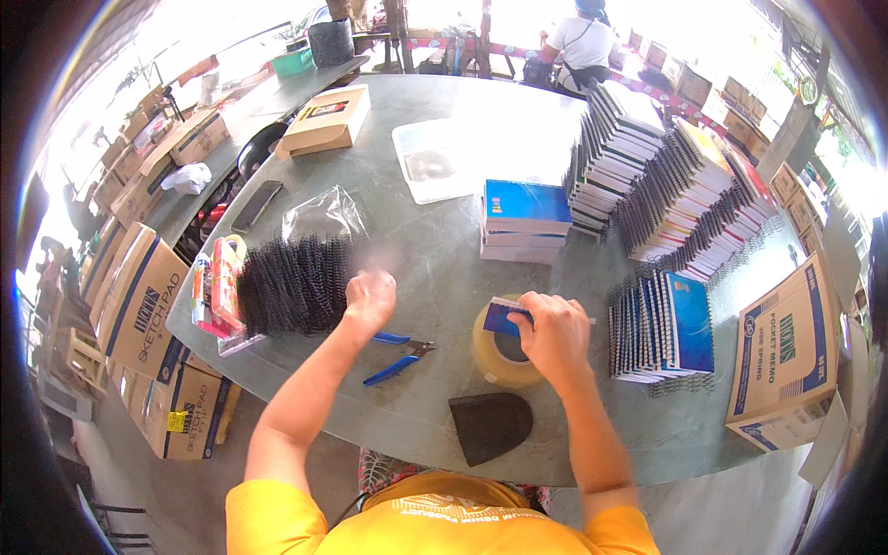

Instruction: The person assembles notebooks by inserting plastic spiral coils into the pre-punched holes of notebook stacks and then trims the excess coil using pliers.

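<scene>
My left hand (371,298) is closed at the right edge of a heap of black spiral binding coils (294,285). Motion blurs its fingertips, so what they hold is hidden. My right hand (556,339) grips a small blue-covered notebook (502,317) between thumb and fingers, over a wide roll of tape (493,364). Between my forearms lie blue-handled pliers (393,365), jaws pointing right. Near the front edge rests a dark, round-ended flat pad (491,427). Beyond my right hand, blue notebooks (527,208) are stacked without visible coils.
Spiral-bound notebooks (610,153) stand in tall stacks at the back right, with a blue bound pile (661,324) nearer. A cardboard box (784,356) sits at the right edge. Farther back are a clear plastic tray (428,190), a carton (326,120) and a person (583,44).
</scene>
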Available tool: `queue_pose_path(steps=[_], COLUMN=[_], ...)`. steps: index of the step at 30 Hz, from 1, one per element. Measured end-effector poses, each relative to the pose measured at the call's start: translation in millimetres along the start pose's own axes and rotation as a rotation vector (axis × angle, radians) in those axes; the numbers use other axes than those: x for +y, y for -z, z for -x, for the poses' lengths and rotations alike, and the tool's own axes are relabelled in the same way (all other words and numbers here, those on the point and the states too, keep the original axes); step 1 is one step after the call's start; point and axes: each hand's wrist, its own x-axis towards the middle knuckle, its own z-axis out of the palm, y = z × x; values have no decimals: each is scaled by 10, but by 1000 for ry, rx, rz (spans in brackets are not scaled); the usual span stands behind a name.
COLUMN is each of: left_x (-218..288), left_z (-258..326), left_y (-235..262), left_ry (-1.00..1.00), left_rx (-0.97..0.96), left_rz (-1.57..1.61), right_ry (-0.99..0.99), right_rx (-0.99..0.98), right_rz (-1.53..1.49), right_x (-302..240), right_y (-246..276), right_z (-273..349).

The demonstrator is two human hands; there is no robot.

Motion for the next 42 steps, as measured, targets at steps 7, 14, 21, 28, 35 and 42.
queue_pose_path(steps=[7,14,21,28,35,42], left_x=[11,143,170,206,313,743], left_z=[57,160,218,314,393,720], left_y=[426,441,367,889,1038,992], left_ry=[-46,-100,-137,-149,-167,-379], left_rx=[166,-150,212,551,540,702], left_rz=[333,281,386,720,1228,1043], right_ry=[-9,54,172,166,28,5], right_rx=[21,-1,69,85,118,115], right_rz=[-75,-25,-133,-149,-66,-71], right_x=[-34,-107,-38,-94,-285,-219], right_y=[87,57,40,14,-18,-88], right_z=[42,62,31,10,-12,-59])
